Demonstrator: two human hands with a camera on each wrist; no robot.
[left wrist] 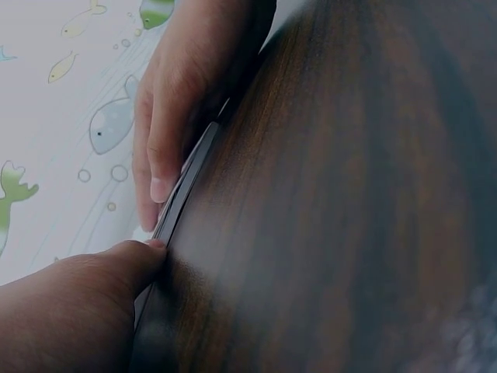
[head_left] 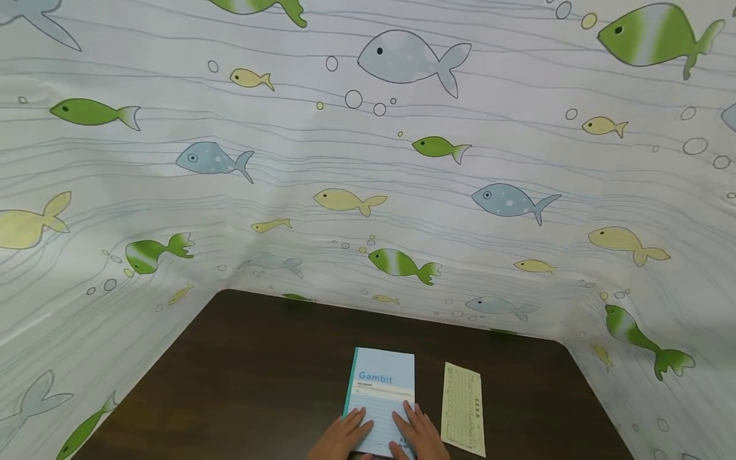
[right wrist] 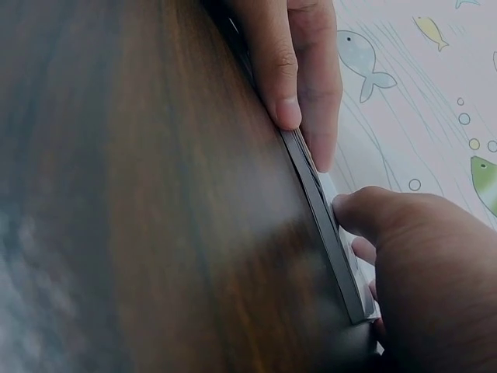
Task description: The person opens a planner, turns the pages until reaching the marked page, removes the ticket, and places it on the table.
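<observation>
A light-blue and white notebook (head_left: 382,377) with "Gambit" on its cover lies flat on the dark table. My left hand (head_left: 342,436) rests on its lower left part, fingers spread over the cover. On the lower right part lies my right hand (head_left: 421,436), its fingers also extended. The notebook's near edge (right wrist: 330,233) shows from the side in the right wrist view, with the right thumb (right wrist: 365,208) over the cover there. In the left wrist view, the left thumb (left wrist: 132,260) touches that near edge. The undersides of both hands are hidden.
A pale yellow printed sheet (head_left: 462,409) lies on the table to the right of the notebook. The dark wood table (head_left: 259,364) is enclosed at the back and both sides by white fish-patterned sheeting (head_left: 299,140).
</observation>
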